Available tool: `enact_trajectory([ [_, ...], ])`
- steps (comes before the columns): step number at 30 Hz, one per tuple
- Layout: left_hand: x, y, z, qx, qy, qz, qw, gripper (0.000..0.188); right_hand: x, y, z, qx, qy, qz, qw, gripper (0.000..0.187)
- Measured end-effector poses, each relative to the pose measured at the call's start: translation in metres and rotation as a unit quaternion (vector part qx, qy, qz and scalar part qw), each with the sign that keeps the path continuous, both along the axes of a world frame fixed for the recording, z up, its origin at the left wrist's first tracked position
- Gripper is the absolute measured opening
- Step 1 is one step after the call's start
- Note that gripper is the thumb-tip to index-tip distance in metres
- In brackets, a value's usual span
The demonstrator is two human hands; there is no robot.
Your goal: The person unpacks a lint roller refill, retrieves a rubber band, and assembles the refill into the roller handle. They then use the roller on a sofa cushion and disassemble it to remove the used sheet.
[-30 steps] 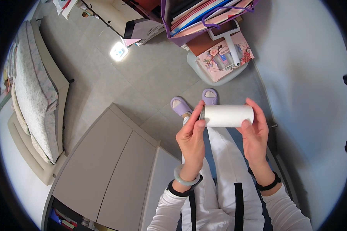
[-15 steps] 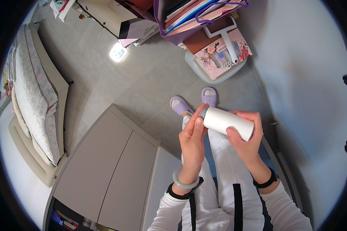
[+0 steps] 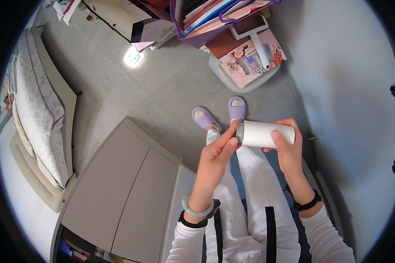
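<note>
A white lint roller roll (image 3: pixel 261 134) with a grey plastic piece (image 3: pixel 240 132) at its left end lies nearly level between my two hands, above my legs. My right hand (image 3: pixel 289 147) is closed around the roll's right part, its thumb lying across the white surface. At the other end, my left hand (image 3: pixel 218 151) pinches the grey piece with thumb and fingers; part of that grip is hidden. Farther away, a white lint roller handle (image 3: pixel 260 46) rests on a pink floral box (image 3: pixel 237 68), apart from both hands.
The pink box sits on a pale stool (image 3: pixel 224 79) beside the right wall (image 3: pixel 346 87). A purple bag (image 3: pixel 178 22) of papers stands behind it. A taupe cabinet (image 3: pixel 114 184) is at left, with a bed (image 3: pixel 39 105) beyond. A lit lamp (image 3: pixel 133 57) is on the floor.
The roll has turned from slanting down rightward to nearly level and shifted slightly right. More of its grey end piece shows, and my left fingers have changed position on it.
</note>
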State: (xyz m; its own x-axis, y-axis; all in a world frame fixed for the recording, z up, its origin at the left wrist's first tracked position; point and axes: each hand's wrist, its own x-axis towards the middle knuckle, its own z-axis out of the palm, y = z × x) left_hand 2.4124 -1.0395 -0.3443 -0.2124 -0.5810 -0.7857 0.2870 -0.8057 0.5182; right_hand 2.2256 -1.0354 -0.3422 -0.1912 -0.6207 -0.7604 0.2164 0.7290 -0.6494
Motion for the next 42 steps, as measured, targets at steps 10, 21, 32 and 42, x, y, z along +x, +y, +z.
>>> enact_trajectory([
  [10,0.013,-0.012,0.01,-0.057,-0.007,-0.059,0.997,0.047,-0.01,-0.006,0.001,0.012,-0.088,-0.005,0.996,0.027],
  [21,0.015,-0.018,0.012,-0.038,-0.052,-0.139,0.988,0.047,-0.023,0.0,-0.003,-0.036,-0.07,0.047,0.996,0.03],
  [32,-0.016,0.001,0.016,-0.1,-0.154,-0.024,0.983,0.039,-0.013,0.0,-0.008,-0.065,-0.042,0.009,0.997,0.038],
  [42,-0.05,0.008,-0.007,-0.109,-0.207,0.14,0.962,0.029,0.016,0.012,-0.014,-0.116,0.07,-0.031,0.99,0.037],
])
